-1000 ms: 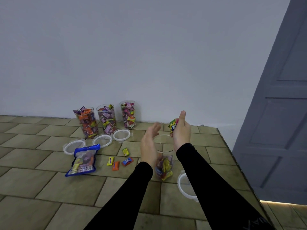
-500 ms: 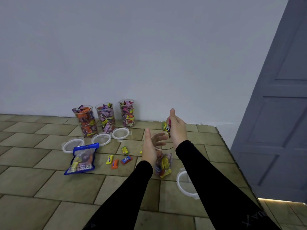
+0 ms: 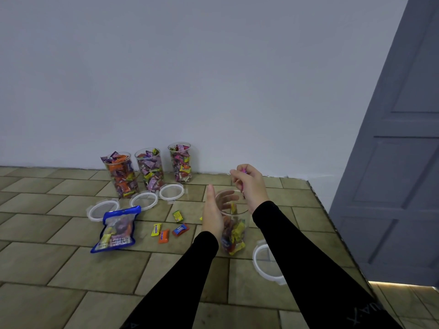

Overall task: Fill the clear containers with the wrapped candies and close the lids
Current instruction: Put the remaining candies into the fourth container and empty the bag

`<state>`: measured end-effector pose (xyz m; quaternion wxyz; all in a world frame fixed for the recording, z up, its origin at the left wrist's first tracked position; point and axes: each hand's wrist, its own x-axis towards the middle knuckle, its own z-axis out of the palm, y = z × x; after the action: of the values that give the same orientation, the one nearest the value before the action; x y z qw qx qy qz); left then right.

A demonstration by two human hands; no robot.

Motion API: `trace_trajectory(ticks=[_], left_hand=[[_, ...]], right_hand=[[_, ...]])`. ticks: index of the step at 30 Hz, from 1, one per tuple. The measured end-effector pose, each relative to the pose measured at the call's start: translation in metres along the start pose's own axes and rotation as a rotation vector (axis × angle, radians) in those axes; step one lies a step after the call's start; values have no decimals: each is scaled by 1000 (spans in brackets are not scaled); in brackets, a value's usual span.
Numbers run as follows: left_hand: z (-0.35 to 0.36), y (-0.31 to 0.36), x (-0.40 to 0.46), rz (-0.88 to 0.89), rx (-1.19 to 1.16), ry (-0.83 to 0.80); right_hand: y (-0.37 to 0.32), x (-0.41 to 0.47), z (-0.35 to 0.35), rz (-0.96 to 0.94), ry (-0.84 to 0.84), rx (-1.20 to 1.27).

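My left hand [image 3: 212, 213] grips a clear container [image 3: 235, 236] partly filled with wrapped candies; its fingers show through the far wall. My right hand [image 3: 250, 184] hovers just above the container's mouth with fingers curled, pinching a wrapped candy [image 3: 244, 171] of which only a pink bit shows. A yellow candy [image 3: 233, 208] is inside the container near the rim. Loose candies lie to the left: green [image 3: 178, 216], yellow [image 3: 156, 229], orange [image 3: 164, 236], blue-red [image 3: 180, 229]. This container's lid [image 3: 259, 260] lies partly under my right arm.
Three full open containers [image 3: 150, 170] stand by the wall, with three white-rimmed lids [image 3: 144, 200] lying in front of them. A blue candy bag [image 3: 117, 230] lies to the left. The tiled surface ends at an edge [image 3: 332, 224] on the right, beside a grey door [image 3: 392, 162].
My right hand moved from beside the container to above its mouth and curled its fingers. A yellow candy now shows inside the rim. My left hand closed further round the container.
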<state>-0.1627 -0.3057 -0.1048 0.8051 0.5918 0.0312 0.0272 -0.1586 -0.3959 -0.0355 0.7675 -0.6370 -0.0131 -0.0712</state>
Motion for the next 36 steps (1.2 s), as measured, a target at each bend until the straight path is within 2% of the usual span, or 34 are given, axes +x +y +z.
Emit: trace_trajectory(ticks=[13, 22, 26, 30, 32, 34, 36], left_hand=[[1, -3, 3, 5, -58, 4], [-4, -6, 7, 0, 9, -41], [-16, 4, 2, 49, 82, -51], [-53, 2, 3, 181, 321, 133], [-76, -2, 6, 232, 626, 223], [-99, -5, 7, 130, 1016, 281], [-114, -6, 3, -9, 1232, 261]], right_hand=[[5, 0, 0, -33, -45, 108], [-1, -3, 3, -30, -4, -38], [-5, 1, 14, -169, 47, -230], [-8, -9, 46, -321, -2, -397], [-2, -19, 66, -392, -99, -503], [18, -26, 87, -417, -209, -598], [46, -27, 97, -383, -250, -700]])
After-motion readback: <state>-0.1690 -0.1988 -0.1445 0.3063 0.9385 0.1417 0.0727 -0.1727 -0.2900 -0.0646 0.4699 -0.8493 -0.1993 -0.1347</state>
